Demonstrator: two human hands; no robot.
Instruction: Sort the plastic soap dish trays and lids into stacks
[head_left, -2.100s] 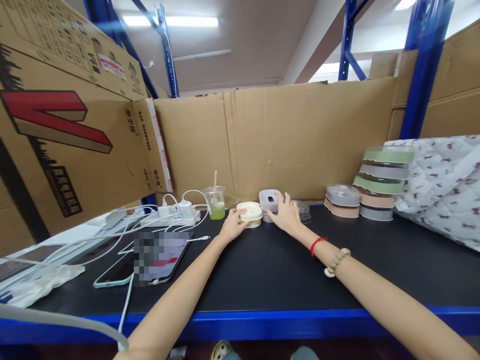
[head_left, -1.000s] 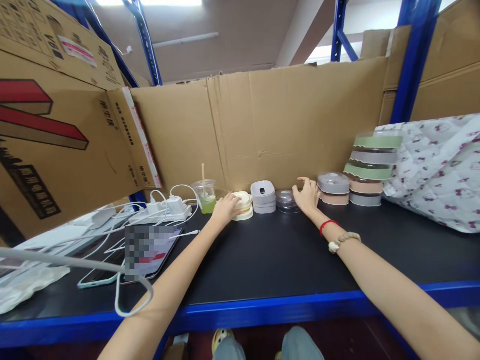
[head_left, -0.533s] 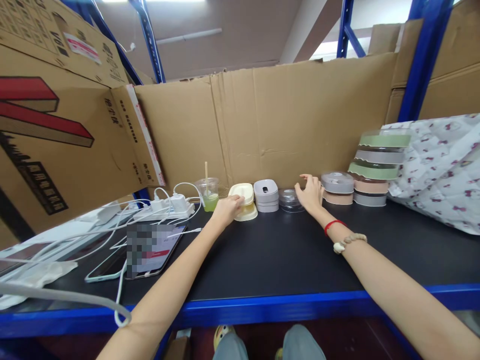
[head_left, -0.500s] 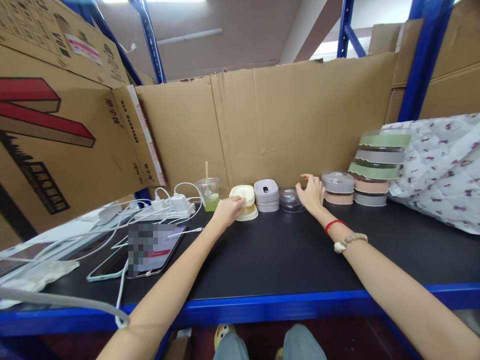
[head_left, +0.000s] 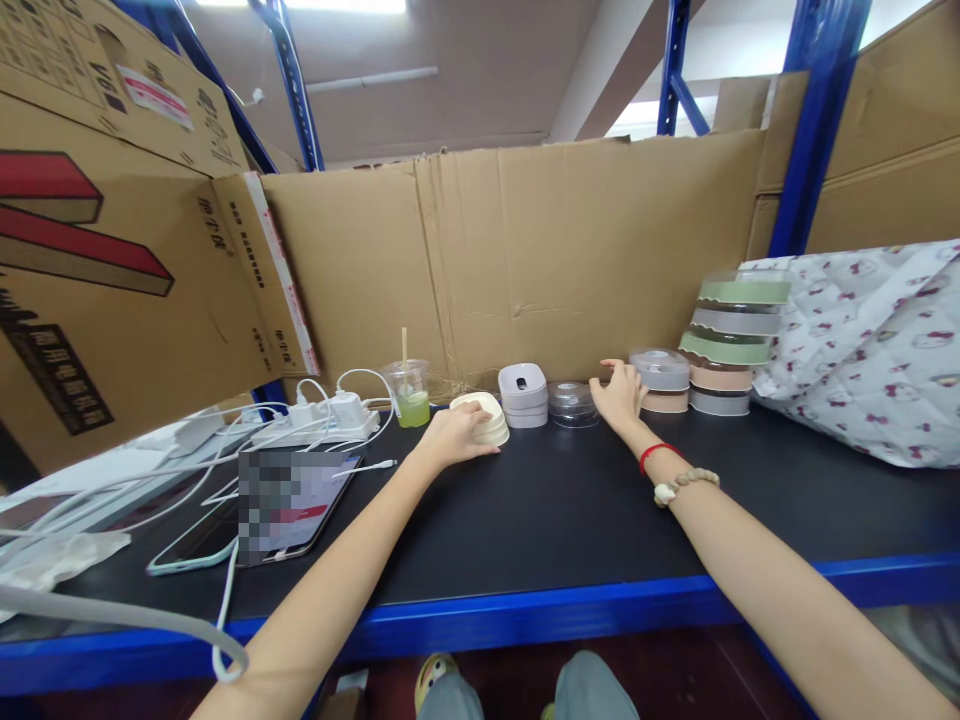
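My left hand (head_left: pixel 454 437) is closed around the near left side of a short stack of cream plastic pieces (head_left: pixel 491 410), thumb low at the front and fingers over the upper edge. Just right of it stands a stack of lilac-grey plastic pieces (head_left: pixel 523 405), the top one with a dark oval slot. Several clear plastic lids (head_left: pixel 571 408) lie stacked beside that. My right hand (head_left: pixel 621 395) is open, fingers apart, between the clear lids and a grey-over-peach pair of round containers (head_left: pixel 661 375). Its fingertips are close to that pair; whether they touch cannot be seen.
A wavy-edged stack of green, grey and peach containers (head_left: pixel 731 350) rises at right by a white patterned quilted bag (head_left: pixel 855 350). Left are a cup of green drink (head_left: pixel 412 408), a power strip (head_left: pixel 349 425) with cables, a tablet (head_left: pixel 322 510) and a phone. Cardboard (head_left: pixel 570 250) walls the back.
My left hand has lowered the top cream piece, and its grip has shifted from the rim to the stack's side. My right hand stays in nearly the same place. The view has shifted slightly.
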